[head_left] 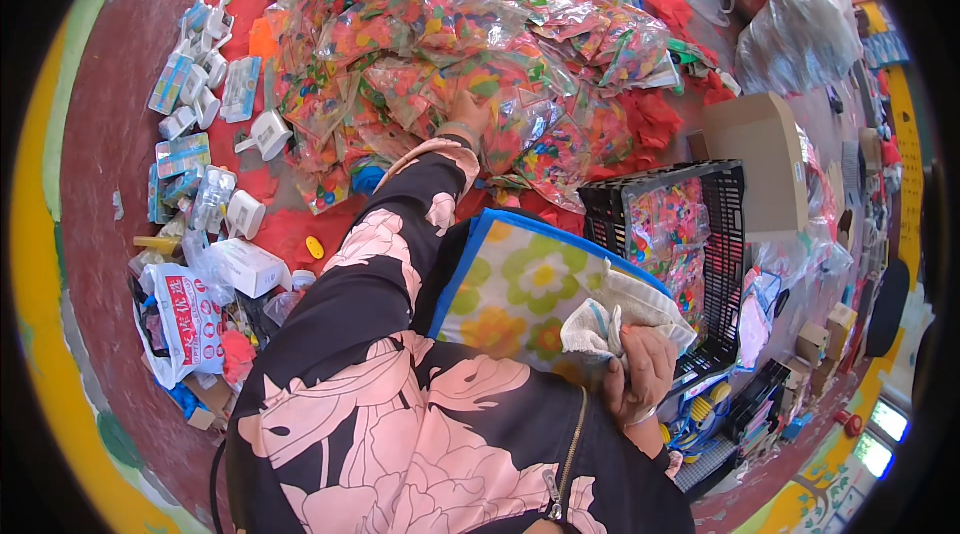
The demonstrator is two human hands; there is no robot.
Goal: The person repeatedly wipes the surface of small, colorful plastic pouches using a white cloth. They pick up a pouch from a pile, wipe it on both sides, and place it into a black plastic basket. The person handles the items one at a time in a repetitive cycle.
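Observation:
My left hand point(468, 115) reaches forward into a large heap of clear plastic bags point(440, 19) filled with small multicoloured pieces. It touches the bags there, but its fingertips are lost among them, so its grip cannot be made out. Close to my body on the right, the curled fingers of my right hand point(642, 374) pinch a crumpled whitish cloth point(592, 330). Beneath the cloth lies a flower-patterned mat point(490, 279) with a blue border, across my lap. A black plastic crate point(728, 264) with more filled bags point(665, 224) inside stands just beyond it.
Red fabric point(655, 134) lies under the heap. White plastic holders and blue packs point(240, 89) cluster at left, above a white printed bag point(185, 324) and a white box point(250, 267). An open cardboard box point(755, 164) stands beyond the crate, with clear plastic sacks point(800, 34) farther back.

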